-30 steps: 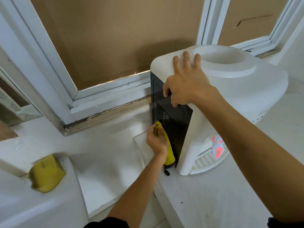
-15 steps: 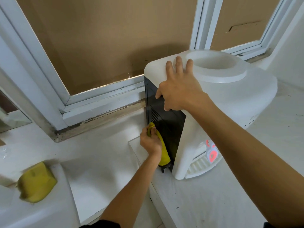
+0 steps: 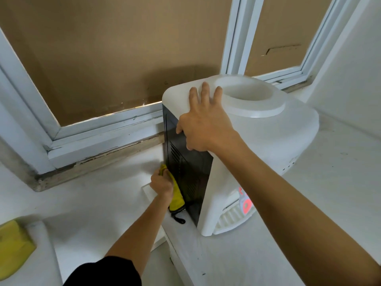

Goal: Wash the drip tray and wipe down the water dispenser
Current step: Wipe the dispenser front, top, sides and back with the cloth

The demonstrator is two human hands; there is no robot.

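Left hand (image 3: pixel 161 183) low, fingers curled; right hand (image 3: pixel 203 122) raised, fingers spread.

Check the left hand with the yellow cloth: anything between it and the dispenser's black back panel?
Nothing visible. The left hand grips the yellow cloth directly against the black back panel; the right hand steadies the water dispenser from the top.

Soft, even daylight; wide-angle view with bent edges.

Light falls from the upper right, leaving the white dispenser (image 3: pixel 257 129) top pale and nearly washed out, its black panel (image 3: pixel 185 162) dark with little detail. A soft shadow lies on the cardboard (image 3: pixel 123 58) behind the dispenser and on the counter (image 3: pixel 92 193) at center left. Window frames (image 3: pixel 26 100) bow toward the frame's borders. The sponge (image 3: pixel 14 244) at lower left is slightly soft; the red taps (image 3: pixel 245 203) glow smeared.
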